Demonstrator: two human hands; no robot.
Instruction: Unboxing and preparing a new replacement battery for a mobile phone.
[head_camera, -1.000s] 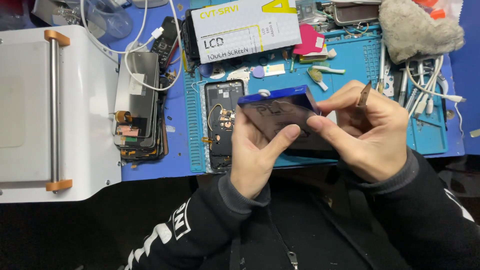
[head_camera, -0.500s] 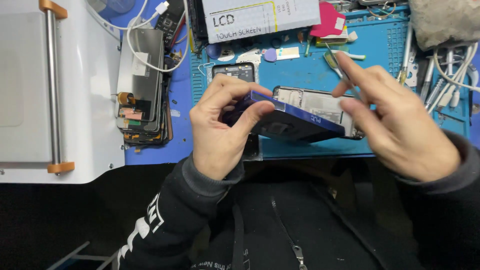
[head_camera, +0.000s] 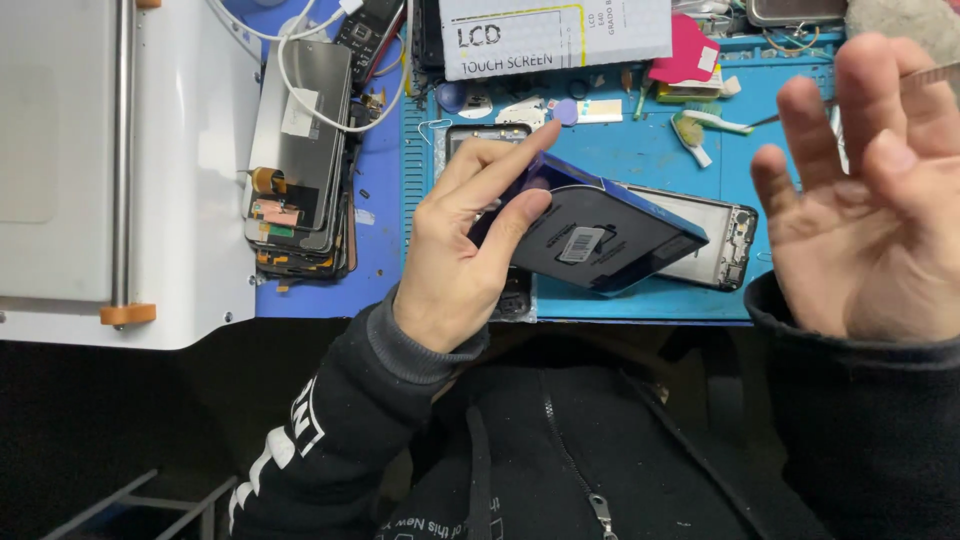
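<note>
While the left hand (head_camera: 450, 270) pinches the dark phone (head_camera: 590, 235) by its end above the blue mat (head_camera: 640, 160) near the bench's front edge, keep it level; the right hand (head_camera: 870, 200) hangs open, empty.

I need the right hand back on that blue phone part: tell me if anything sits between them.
Nothing visible does. The right hand is raised, open and apart from the blue phone part that the left hand holds tilted above the blue mat. The phone frame lies underneath, not between.
</note>
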